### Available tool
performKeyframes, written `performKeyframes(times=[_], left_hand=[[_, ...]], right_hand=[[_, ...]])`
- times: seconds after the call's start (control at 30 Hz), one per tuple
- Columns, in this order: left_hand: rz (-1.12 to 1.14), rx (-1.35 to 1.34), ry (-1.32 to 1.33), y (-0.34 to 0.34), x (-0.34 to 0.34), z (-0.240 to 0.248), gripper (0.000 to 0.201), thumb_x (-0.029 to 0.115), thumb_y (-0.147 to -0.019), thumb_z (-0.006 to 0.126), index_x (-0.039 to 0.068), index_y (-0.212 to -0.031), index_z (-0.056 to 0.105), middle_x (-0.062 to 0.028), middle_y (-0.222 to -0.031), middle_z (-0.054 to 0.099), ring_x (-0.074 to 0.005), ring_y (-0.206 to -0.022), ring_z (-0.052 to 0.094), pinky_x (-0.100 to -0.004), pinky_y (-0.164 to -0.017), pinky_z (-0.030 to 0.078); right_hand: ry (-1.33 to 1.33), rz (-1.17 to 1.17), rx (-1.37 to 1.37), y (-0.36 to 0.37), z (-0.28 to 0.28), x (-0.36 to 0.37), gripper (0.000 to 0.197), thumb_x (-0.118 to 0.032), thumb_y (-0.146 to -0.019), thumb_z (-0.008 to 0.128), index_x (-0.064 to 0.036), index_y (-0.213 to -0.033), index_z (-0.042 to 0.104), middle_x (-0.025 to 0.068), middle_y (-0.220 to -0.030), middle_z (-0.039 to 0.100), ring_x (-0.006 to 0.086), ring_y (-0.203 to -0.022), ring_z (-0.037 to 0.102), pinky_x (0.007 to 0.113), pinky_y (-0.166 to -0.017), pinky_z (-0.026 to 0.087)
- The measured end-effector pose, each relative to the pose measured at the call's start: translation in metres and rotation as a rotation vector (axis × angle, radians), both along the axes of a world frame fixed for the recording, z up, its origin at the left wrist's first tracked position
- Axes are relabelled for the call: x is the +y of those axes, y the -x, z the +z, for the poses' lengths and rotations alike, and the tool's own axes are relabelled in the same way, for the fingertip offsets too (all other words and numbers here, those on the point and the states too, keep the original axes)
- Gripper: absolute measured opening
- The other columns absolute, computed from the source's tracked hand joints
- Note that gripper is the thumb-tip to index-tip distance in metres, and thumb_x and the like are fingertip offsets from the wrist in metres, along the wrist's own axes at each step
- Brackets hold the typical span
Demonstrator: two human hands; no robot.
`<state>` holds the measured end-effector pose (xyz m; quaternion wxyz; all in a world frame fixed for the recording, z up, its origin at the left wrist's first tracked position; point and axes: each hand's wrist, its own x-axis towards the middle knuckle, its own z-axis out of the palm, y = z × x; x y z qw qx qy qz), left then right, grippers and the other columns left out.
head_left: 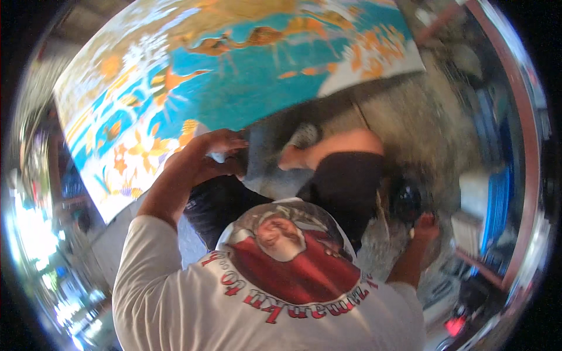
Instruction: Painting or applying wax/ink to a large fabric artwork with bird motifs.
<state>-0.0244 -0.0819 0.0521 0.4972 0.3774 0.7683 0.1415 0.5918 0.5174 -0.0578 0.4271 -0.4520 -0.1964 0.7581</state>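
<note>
Left hand (221,142) is resting at the near edge of the painted cloth (234,96), thumb and fingers standing apart, whether pinching it I cannot tell; the right hand (427,228) is hanging beside a dark round object (408,200), its grip too blurred to read. Tugging leftward is probably risking creases; swinging rightward, a spill or knock.

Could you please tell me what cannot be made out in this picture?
Head view: whether the left hand grips the painted sheet; its own curled shape and blur hide this.
Head view: what, if anything, the right hand holds; it is small and blurred.
Head view: what the dark round object near the right hand is; shadow and blur obscure it.
Head view: the painted sheet's far end; the upper edge cuts it off.
</note>
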Motion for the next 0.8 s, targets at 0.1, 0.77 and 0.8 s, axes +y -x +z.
performKeyframes(times=[0.1, 0.77, 0.8], left_hand=[[-0.173, 0.043, -0.026, 0.011, 0.014, 0.006, 0.048, 0.050, -0.099, 0.054, 0.009, -0.117, 0.071, -0.0144, -0.108, 0.072, -0.0264, -0.097, 0.069, -0.0440, -0.084, 0.055], [0.050, -0.160, 0.039, 0.045, 0.020, -0.004, 0.070, 0.063, -0.091, 0.050, -0.003, -0.085, 0.073, -0.0211, -0.083, 0.071, -0.0375, -0.085, 0.067, -0.0491, -0.080, 0.050], [0.020, -0.137, 0.017, 0.049, 0.020, -0.004, 0.069, 0.061, -0.091, 0.050, -0.004, -0.088, 0.073, -0.0240, -0.084, 0.070, -0.0396, -0.086, 0.067, -0.0499, -0.079, 0.050]], right_hand=[[-0.089, 0.075, 0.178, 0.070, 0.048, 0.005, 0.034, -0.026, -0.101, 0.049, 0.0023, -0.090, 0.064, 0.0129, -0.083, 0.065, 0.0243, -0.073, 0.062, 0.038, -0.073, 0.057], [-0.200, 1.104, 0.282, 0.774, 0.092, -0.337, 0.031, -0.027, -0.102, 0.057, -0.0057, -0.123, 0.062, 0.0106, -0.101, 0.070, 0.0198, -0.076, 0.066, 0.041, -0.070, 0.060], [-0.257, 1.098, 0.179, 0.788, 0.081, -0.348, 0.030, -0.025, -0.102, 0.056, -0.0051, -0.123, 0.062, 0.0108, -0.101, 0.069, 0.0202, -0.078, 0.065, 0.040, -0.071, 0.059]])
